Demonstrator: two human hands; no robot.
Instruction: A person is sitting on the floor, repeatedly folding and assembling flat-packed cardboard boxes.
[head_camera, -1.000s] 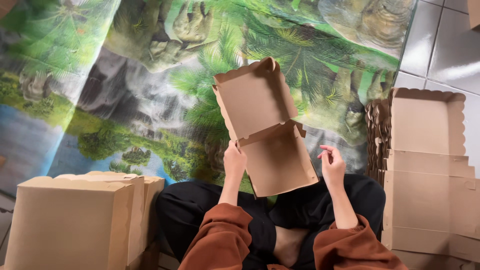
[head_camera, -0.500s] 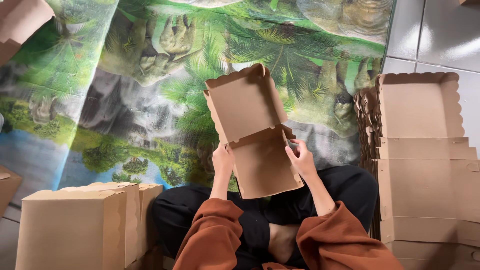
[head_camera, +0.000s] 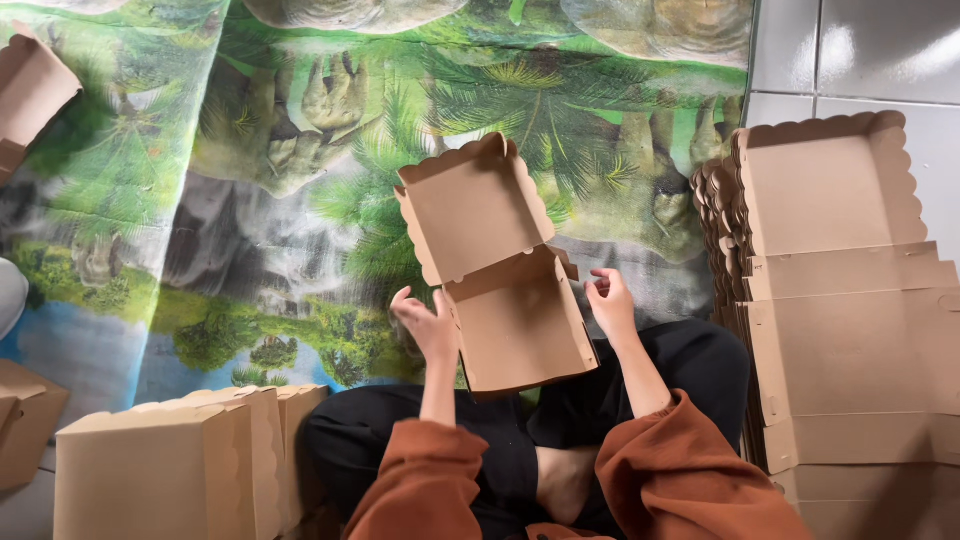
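Observation:
An open brown cardboard box (head_camera: 510, 330) with a scalloped, raised lid (head_camera: 470, 210) rests over my lap. My left hand (head_camera: 428, 322) presses against the box's left wall, thumb on the edge and fingers lifted. My right hand (head_camera: 610, 300) hovers just beside the right wall near a small corner tab, fingers loosely curled and holding nothing. Rust-coloured sleeves cover both forearms, and I sit cross-legged in black trousers.
A stack of flat, unfolded cardboard box blanks (head_camera: 850, 300) lies to my right. Folded shut boxes (head_camera: 160, 470) stand at lower left, with another box (head_camera: 30, 90) at upper left. A mat printed with a jungle scene (head_camera: 250, 200) covers the grey tiled floor (head_camera: 870, 50).
My right hand went to the box's right wall and has now come slightly off it. My left hand stayed on the left wall. The view shifted a little.

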